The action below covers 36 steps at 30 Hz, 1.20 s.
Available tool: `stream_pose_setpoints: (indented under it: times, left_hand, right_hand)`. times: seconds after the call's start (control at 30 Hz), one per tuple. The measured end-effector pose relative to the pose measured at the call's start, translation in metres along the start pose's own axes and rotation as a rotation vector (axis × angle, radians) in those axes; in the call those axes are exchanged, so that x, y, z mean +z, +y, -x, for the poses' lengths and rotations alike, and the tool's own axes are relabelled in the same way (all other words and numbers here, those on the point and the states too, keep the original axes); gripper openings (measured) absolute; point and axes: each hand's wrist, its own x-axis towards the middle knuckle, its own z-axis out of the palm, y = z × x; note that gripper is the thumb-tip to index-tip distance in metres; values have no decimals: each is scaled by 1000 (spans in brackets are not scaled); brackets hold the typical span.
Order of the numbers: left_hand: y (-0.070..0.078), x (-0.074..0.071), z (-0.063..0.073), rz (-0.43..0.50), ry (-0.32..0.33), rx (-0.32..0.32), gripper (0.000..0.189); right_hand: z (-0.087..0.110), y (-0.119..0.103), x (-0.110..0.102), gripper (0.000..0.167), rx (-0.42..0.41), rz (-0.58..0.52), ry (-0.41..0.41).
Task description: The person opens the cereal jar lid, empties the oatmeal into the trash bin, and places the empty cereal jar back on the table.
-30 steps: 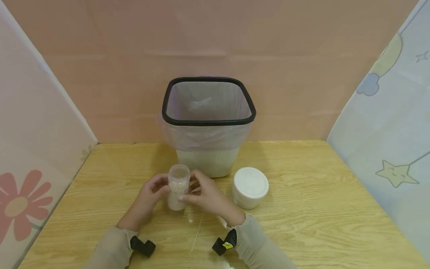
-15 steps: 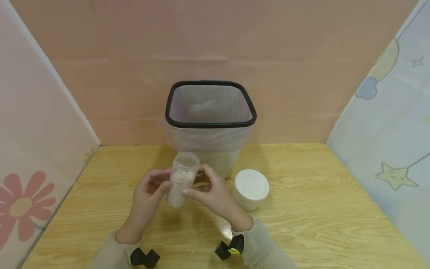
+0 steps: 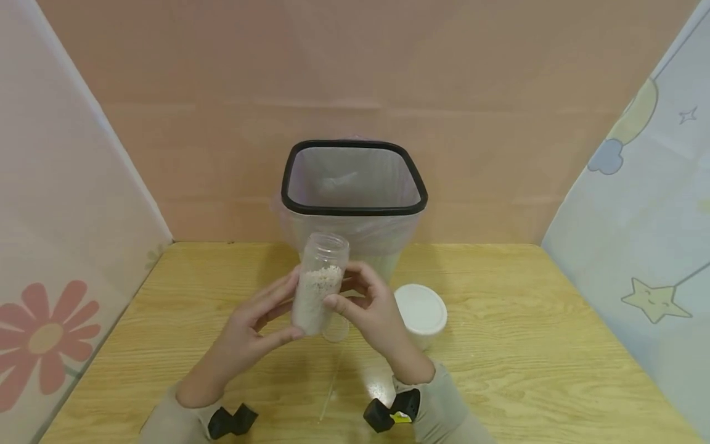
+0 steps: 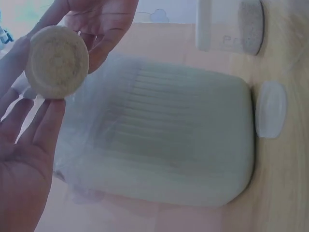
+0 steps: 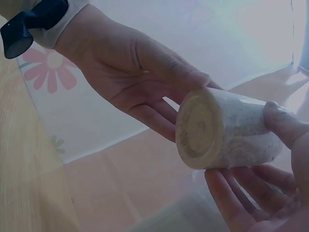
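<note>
A clear plastic jar (image 3: 318,290), lidless and partly filled with pale crumbly grains, tilts with its mouth away from me, above the table in front of the bin. My left hand (image 3: 249,330) holds its lower left side, fingers along the wall and thumb near the base. On the other side my right hand (image 3: 377,311) grips it between thumb and fingers. In both wrist views the round jar base (image 4: 58,63) faces the camera. Below the jar a small clear round lid (image 3: 335,331) lies on the table, partly covered by the jar in the head view.
A white bin (image 3: 355,211) with a black rim and a pale purplish liner stands behind the hands. Right of them sits a round tub with a white lid (image 3: 423,308). A thin pale stick (image 3: 331,391) lies on the wooden table (image 3: 516,345) between the forearms.
Both hands have raised the jar off the table, farther away and slightly right, tipping its mouth toward the bin. The left hand has shifted lower on the jar. The small lid has come into view.
</note>
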Motion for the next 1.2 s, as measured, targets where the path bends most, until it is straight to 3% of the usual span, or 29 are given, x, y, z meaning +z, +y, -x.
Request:
stream_pose_setpoints:
  times: [0.1,0.37,0.53,0.63,0.73,0.9,1.2]
  left_hand:
    - [0,-2,-4,28,7,40,70]
    - [4,1,-28,-60,177,154,57]
    - [8,0,-52,-146,251,181,46]
    - [11,-2,-64,-205,299,148,40]
    - [13,-3,-74,-239,335,92,45]
    - [13,-6,-91,-279,351,56,52]
    - [23,-16,-124,-376,364,-15,39]
  right_hand:
    - [-7,-5,-1,61,-5,-26,-1]
    - [-31,-20,-3,71,-10,-32,60]
    - [-47,-30,-6,53,-84,-57,126]
    - [-55,-33,-8,40,-112,-73,150]
    - [-61,-35,-8,38,-123,-72,159]
    - [-72,-38,-11,41,-183,-32,153]
    - [-90,-45,-22,40,-276,94,87]
